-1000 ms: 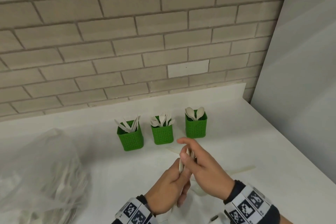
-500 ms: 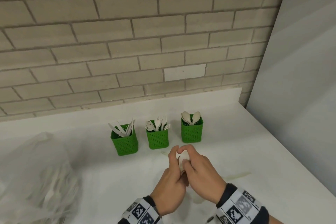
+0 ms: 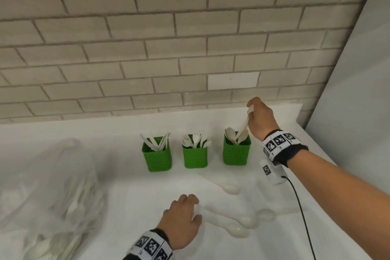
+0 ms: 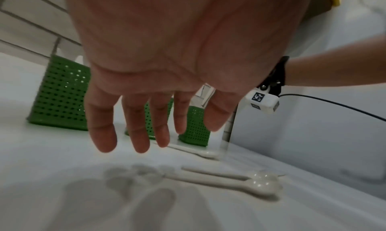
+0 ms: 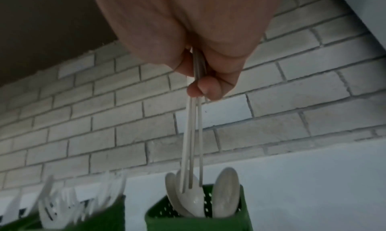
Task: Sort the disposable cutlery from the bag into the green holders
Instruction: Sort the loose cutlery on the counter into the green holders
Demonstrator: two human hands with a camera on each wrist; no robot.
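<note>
Three green holders stand in a row: the left holder (image 3: 157,157) has knives, the middle holder (image 3: 195,156) forks, the right holder (image 3: 236,153) spoons. My right hand (image 3: 260,117) pinches the handles of a few white spoons (image 5: 193,143), bowls down, inside the right holder (image 5: 208,218). My left hand (image 3: 181,219) hovers flat with straight fingers (image 4: 137,132) just above the counter, beside loose spoons (image 3: 232,225) (image 4: 225,181). The clear bag (image 3: 48,196) of cutlery lies at the left.
One more spoon (image 3: 226,187) lies in front of the holders. The white counter (image 3: 126,186) meets a brick wall (image 3: 147,48) behind and a grey panel (image 3: 358,91) at the right. A black cable (image 3: 304,217) trails from my right wrist.
The hands have parted. My right hand carried spoons up and right into the right holder. My left hand let go and dropped to the counter beside loose spoons.
</note>
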